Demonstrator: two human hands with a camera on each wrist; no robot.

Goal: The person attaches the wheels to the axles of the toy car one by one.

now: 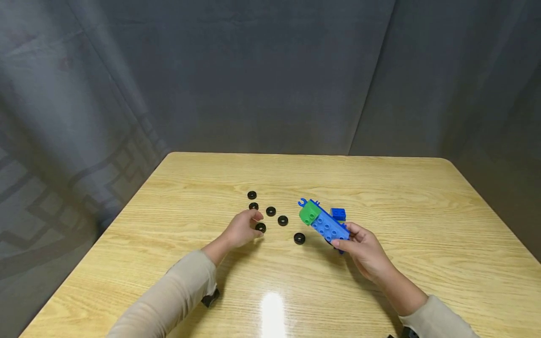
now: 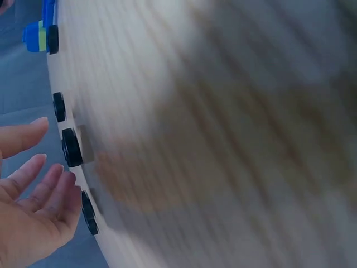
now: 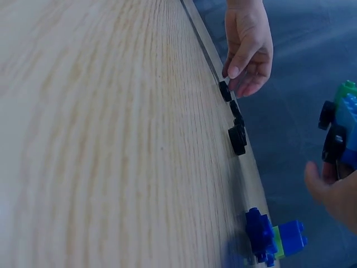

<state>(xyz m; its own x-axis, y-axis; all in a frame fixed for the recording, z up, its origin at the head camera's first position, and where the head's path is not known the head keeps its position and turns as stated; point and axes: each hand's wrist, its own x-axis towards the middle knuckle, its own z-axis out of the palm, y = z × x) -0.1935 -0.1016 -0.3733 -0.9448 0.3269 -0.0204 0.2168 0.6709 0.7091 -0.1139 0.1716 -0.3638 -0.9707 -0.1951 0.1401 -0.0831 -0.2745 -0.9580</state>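
My right hand (image 1: 368, 252) grips the rear end of a toy brick vehicle (image 1: 328, 228), thumb on its side, and holds it tilted above the table. The vehicle is blue with a green brick (image 1: 310, 212) and a blue hook at its far end. Black wheels (image 3: 334, 143) show along its underside in the right wrist view. Over the table to the left, my left hand (image 1: 242, 229) has its thumb and fingers spread around a loose black wheel (image 1: 260, 227). In the left wrist view a gap shows between the fingertips and the wheel (image 2: 71, 147).
Several more black wheels lie scattered between the hands, among them one near the middle (image 1: 282, 220) and one closer to me (image 1: 299, 238). Behind the vehicle sits a small blue brick piece (image 1: 338, 214), with light green in it in the right wrist view. Grey curtains (image 1: 270, 80) surround the wooden table (image 1: 422, 211).
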